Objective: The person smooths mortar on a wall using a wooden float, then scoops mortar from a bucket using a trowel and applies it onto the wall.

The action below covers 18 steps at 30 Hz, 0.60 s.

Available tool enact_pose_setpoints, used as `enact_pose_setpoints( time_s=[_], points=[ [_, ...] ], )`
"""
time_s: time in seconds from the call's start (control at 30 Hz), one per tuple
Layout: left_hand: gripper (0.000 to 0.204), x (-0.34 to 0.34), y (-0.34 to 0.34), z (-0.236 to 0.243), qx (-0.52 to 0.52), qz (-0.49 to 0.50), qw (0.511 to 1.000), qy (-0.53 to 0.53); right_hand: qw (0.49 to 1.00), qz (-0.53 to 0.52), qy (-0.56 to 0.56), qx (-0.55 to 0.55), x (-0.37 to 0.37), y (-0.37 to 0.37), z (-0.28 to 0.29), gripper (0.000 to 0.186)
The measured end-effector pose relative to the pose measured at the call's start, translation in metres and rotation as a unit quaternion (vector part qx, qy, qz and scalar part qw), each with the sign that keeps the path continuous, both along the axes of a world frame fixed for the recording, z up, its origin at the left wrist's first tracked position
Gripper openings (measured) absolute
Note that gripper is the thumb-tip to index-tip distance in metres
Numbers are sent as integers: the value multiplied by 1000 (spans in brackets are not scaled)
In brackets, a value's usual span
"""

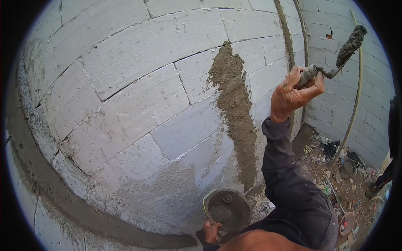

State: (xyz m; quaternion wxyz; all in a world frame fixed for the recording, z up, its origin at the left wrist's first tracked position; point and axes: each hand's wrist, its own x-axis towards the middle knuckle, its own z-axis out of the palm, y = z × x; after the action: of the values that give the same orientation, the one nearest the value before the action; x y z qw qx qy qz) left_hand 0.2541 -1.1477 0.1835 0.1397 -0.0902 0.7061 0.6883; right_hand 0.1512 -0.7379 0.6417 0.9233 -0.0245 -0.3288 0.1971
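Raised at the upper right, my right hand (289, 95) is wrapped round the handle of a trowel (309, 76). A lump of wet grey mortar (351, 45) sits on the trowel's blade. Low in the middle, my left hand (211, 231) grips the rim of a round bucket (248, 203) with mortar inside. The bucket is close against the foot of the white block wall (138, 113). A rough vertical band of fresh mortar (236, 113) runs down that wall, left of my right hand.
Two narrow vertical strips (287, 37) stand near the wall's corner. A long thin pole (356, 96) leans at the right. Rubble, a dark bucket (348, 168) and a pinkish basin (347, 223) lie on the ground. Another person's leg (383, 178) shows at the right edge.
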Motion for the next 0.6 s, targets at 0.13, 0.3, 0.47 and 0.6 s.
enact_pose_setpoints(
  time_s=[0.13,0.3,0.47,0.6],
  points=[
    [61,8,5,-4,34,28,997,59,979,-36,-181,-85,-108,-27,-19,43],
    [87,7,-16,-28,80,49,994,52,667,510,-496,223,11,-180,-123,40],
    [92,-3,-19,5,90,24,994,62,442,507,-694,257,89,-159,-217,46],
    [77,-15,-28,-1,71,-8,995,74,236,296,-892,247,99,-118,-297,45]
  ],
)
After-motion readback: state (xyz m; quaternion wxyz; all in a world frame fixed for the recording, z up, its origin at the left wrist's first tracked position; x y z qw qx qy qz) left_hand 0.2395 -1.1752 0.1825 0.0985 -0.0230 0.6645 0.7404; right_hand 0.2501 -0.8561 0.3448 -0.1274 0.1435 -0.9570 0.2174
